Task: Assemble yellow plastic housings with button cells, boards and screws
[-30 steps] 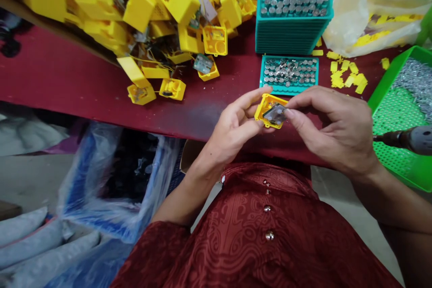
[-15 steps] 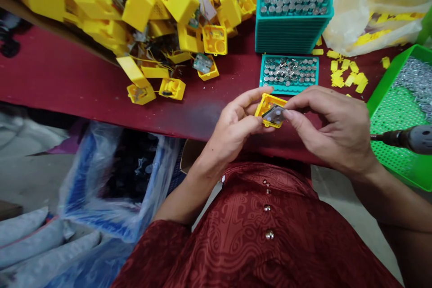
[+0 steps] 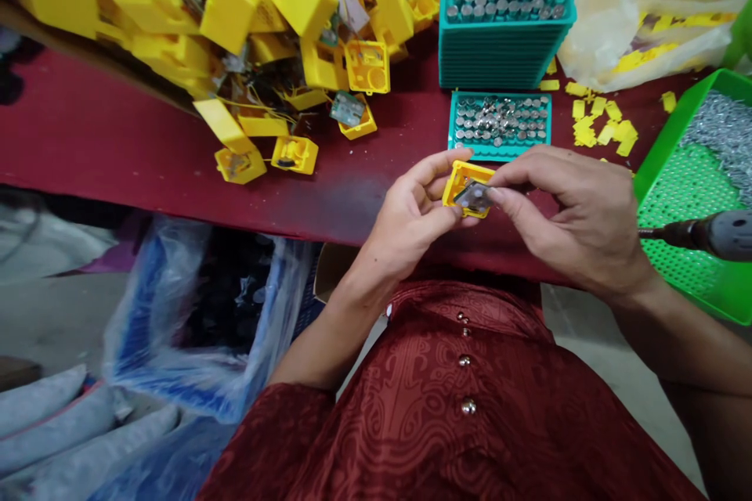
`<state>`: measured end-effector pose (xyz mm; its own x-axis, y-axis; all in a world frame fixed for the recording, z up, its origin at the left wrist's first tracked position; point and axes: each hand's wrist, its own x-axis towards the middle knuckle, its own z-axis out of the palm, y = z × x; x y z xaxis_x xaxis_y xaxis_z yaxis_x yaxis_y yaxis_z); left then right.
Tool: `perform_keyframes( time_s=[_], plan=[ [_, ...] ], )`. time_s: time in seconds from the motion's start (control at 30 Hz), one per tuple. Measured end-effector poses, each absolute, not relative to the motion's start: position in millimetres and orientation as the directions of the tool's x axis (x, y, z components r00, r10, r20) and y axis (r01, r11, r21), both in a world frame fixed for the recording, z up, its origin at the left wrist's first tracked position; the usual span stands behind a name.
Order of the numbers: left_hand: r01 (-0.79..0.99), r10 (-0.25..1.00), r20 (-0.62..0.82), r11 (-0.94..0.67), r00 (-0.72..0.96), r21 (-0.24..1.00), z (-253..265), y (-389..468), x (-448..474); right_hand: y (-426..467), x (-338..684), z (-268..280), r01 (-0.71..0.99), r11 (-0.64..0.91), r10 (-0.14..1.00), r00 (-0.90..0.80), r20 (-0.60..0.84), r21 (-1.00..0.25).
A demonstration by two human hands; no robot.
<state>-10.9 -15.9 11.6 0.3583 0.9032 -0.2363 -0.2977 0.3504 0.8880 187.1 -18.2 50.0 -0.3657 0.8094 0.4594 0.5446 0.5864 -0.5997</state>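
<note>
My left hand [image 3: 414, 207] is closed around a small yellow plastic case [image 3: 458, 174], its open side turned up toward me. A dark circuit board [image 3: 471, 196] sits tilted in the case. Thumb and forefinger of my right hand [image 3: 569, 215] pinch the board's right edge. Just beyond the case lies a teal tray [image 3: 501, 150] holding rows of round silver button cells [image 3: 499, 121]. Wiring inside the case is too small to make out.
Yellow housings [image 3: 235, 12] with wires are heaped at the back left. A stack of teal trays [image 3: 505, 55] stands behind. Yellow tabs [image 3: 605, 125] lie right of it, near a green basket [image 3: 675, 203] of screws and a power screwdriver [image 3: 722, 236]. A lined blue crate [image 3: 176, 387] stands below left.
The board lies slightly differently in the case, its right edge still pinched by my right hand. Both hands stay nearly in place; the whole view has shifted a little.
</note>
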Motion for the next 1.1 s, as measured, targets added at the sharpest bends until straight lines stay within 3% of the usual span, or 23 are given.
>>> perform_keyframes(
  time_s=[0.23, 0.43, 0.8, 0.93, 1.1],
  plan=[
    [-0.309, 0.900, -0.263, 0.375, 0.349, 0.874, 6.1, -12.8, -5.9, -18.1, 186.4, 48.6, 0.556, 0.582, 0.812, -0.373, 0.448, -0.593],
    [-0.320, 0.890, -0.201, 0.346, 0.409, 0.882, 4.1, -13.2, -6.3, -14.2, 191.2, 54.6, 0.568, 0.580, 0.814, -0.433, 0.388, -0.584],
    [-0.267, 0.922, -0.190, 0.287, 0.337, 0.920, 2.9, -14.1, -2.1, -3.3, 193.7, 45.3, 0.594, 0.544, 0.835, -0.457, 0.308, -0.593],
    [-0.295, 0.915, -0.230, 0.332, 0.331, 0.896, -0.7, -15.0, -1.8, -4.2, 194.5, 42.3, 0.602, 0.614, 0.788, -0.500, 0.359, -0.510],
    [-0.339, 0.909, -0.285, 0.383, 0.304, 0.859, -0.1, -15.4, 0.7, -4.5, 193.7, 33.7, 0.584, 0.735, 0.665, -0.520, 0.535, -0.346]
  ],
)
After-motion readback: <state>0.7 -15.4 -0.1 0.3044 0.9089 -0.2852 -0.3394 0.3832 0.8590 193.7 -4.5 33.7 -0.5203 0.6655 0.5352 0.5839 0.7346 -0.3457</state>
